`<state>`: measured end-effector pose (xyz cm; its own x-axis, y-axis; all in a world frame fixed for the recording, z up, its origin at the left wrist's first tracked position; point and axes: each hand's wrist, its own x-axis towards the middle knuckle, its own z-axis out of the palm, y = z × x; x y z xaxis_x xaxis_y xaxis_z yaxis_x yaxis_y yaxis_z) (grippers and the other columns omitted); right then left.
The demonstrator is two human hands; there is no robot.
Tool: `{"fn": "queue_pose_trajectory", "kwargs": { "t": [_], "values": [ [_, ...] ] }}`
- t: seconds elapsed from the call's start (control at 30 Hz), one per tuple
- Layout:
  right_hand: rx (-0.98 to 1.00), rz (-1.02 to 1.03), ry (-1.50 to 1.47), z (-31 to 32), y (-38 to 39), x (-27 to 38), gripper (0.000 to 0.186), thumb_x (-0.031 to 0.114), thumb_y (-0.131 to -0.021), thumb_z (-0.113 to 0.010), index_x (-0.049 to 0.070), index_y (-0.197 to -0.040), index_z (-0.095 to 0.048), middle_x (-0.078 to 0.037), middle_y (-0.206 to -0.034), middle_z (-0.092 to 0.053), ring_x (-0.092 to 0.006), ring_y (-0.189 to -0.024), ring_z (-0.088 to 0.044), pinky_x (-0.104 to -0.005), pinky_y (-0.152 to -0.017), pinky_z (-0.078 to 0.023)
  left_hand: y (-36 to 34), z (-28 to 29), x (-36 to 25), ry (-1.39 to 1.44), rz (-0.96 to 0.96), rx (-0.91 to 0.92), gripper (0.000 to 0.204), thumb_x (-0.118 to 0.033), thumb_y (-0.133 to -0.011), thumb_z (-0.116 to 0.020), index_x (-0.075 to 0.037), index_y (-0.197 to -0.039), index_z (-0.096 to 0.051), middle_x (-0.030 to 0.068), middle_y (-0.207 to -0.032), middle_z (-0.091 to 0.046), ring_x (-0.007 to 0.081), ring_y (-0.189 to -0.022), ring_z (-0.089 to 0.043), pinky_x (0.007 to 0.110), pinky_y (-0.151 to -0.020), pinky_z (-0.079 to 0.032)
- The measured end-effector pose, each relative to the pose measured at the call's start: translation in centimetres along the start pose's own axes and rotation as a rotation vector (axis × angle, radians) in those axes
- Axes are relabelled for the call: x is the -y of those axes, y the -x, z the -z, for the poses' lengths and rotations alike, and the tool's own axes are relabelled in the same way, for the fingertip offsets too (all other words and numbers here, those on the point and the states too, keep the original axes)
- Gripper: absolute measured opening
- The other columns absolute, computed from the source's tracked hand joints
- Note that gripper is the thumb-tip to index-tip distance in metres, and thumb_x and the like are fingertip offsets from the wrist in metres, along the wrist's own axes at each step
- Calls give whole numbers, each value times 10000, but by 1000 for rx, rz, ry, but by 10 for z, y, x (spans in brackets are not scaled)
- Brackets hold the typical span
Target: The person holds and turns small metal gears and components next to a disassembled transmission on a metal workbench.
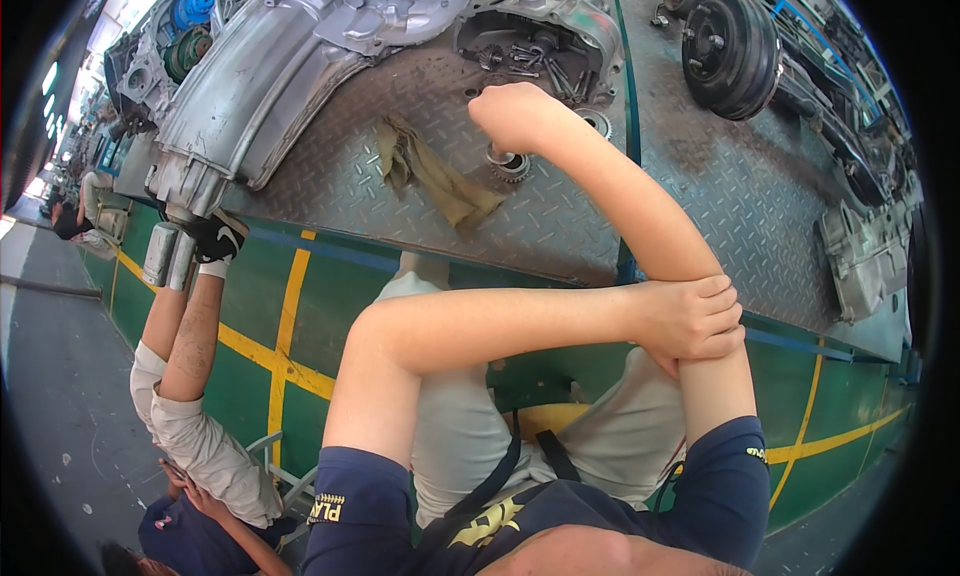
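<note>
My left hand (690, 319) is wrapped around my right forearm (655, 211) just below the elbow. Over the metal-plated table (545, 238), my right hand (508, 116) is curled like a fist; its fingers face away, so anything inside is hidden. Close below that hand stands a small toothed gear (512, 169) with a round metal piece on it. Another gear (597, 124) lies partly behind my right wrist. To the left of the hand, a crumpled olive-brown rag (435, 176) is spread on the plate.
A large grey gearbox housing (235, 101) lies at the left. An open casing (540, 26) at the back holds several bolts and small parts. Right of a table seam are a black brake drum (722, 51) and a metal casing (860, 261). Another person (200, 466) sits at lower left, feet on the table edge.
</note>
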<state>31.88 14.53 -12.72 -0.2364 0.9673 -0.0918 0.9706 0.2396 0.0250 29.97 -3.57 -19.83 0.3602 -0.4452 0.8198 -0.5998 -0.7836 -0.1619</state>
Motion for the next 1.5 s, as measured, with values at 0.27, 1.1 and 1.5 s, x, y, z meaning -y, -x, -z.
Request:
{"fn": "queue_pose_trajectory", "kwargs": {
  "t": [0.27,1.1,1.5],
  "values": [
    [15,-2,-86,-6,0,-13,171,120,-689,-776,14,-811,-718,-188,-842,-715,-368,-831,-705,-445,-717,-567,-3,-3,1,28,9,31,693,-559,-669,-668,-28,-1112,-622,182,-1145,-631,362,-1095,-611,495,-1023,-418],
    [183,-1,-380,-23,-13,-44,240,201,-658,-798,-12,-731,-715,-150,-691,-687,-275,-683,-673,-394,-627,-517,-3,-4,5,75,26,33,686,-591,-698,-671,-44,-1110,-623,176,-1141,-636,364,-1101,-617,498,-1026,-424],
    [196,-40,-425,-25,-12,-48,296,258,-652,-811,-8,-734,-710,-132,-702,-687,-275,-688,-666,-393,-646,-512,-4,-5,5,103,25,64,684,-584,-707,-670,-43,-1123,-615,176,-1143,-627,370,-1111,-600,502,-1025,-418]
  ]
}}
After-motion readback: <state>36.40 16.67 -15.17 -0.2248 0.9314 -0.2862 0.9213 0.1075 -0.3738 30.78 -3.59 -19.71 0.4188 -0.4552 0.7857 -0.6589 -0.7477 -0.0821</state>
